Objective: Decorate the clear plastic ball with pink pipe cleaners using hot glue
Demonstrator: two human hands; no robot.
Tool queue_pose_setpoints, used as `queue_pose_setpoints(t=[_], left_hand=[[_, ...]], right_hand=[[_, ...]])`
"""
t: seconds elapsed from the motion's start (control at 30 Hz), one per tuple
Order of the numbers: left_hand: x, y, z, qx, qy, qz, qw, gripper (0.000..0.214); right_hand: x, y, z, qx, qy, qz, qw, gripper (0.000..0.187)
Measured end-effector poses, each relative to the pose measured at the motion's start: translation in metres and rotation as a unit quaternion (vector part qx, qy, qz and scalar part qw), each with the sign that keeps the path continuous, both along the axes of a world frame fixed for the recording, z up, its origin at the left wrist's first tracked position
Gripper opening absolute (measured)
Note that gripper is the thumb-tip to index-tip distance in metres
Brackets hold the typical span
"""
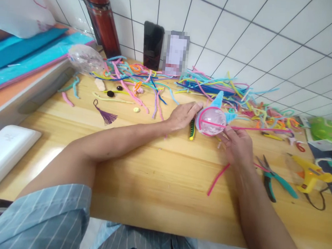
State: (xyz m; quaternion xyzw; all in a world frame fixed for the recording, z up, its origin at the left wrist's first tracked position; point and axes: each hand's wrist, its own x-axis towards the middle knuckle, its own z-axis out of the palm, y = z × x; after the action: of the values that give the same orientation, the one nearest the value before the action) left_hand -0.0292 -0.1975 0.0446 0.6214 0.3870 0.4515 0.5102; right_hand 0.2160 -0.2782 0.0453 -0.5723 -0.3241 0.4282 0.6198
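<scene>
A clear round ball (216, 117) with light-blue fuzzy points (217, 99) at its top and right side stands on the wooden table. My left hand (184, 116) grips the ball's left side, its fingertips partly hidden behind it. A bright pink pipe cleaner (257, 128) loops over the ball's face and stretches away to the right. At the ball's lower right edge, my right hand (237, 143) pinches this pipe cleaner between thumb and fingers. Beside my left fingers lies a dark green and yellow striped piece (192, 129). Another pink length (218, 180) lies below my right hand.
Teal-handled pliers (273, 177) and a yellow glue gun (310, 174) with a cord lie at the right. Loose pipe cleaners (140, 86) spread along the tiled wall. A red thermos (101, 17), a black phone (152, 45), a purple tassel (106, 116) and a white box (6, 158) stand leftward.
</scene>
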Motion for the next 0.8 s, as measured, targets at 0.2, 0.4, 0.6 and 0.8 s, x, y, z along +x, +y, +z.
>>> queue_pose_setpoints(t=[0.2,0.4,0.6,0.8], left_hand=[[-0.003,0.019,0.003,0.043,0.033,0.077,0.996,0.037],[0.001,0.029,0.009,-0.079,-0.093,0.035,0.992,0.046],[0.004,0.029,0.009,-0.149,-0.183,-0.009,0.972,0.042],[0.000,0.031,0.005,-0.083,-0.112,0.002,0.990,0.053]], right_hand=[[-0.005,-0.001,-0.004,0.030,0.031,-0.006,0.999,0.029],[-0.008,-0.002,-0.002,0.033,0.018,-0.002,0.999,0.028],[-0.009,-0.001,-0.002,0.030,0.011,-0.007,0.999,0.028],[-0.008,-0.002,-0.002,0.031,-0.002,-0.001,1.000,0.029]])
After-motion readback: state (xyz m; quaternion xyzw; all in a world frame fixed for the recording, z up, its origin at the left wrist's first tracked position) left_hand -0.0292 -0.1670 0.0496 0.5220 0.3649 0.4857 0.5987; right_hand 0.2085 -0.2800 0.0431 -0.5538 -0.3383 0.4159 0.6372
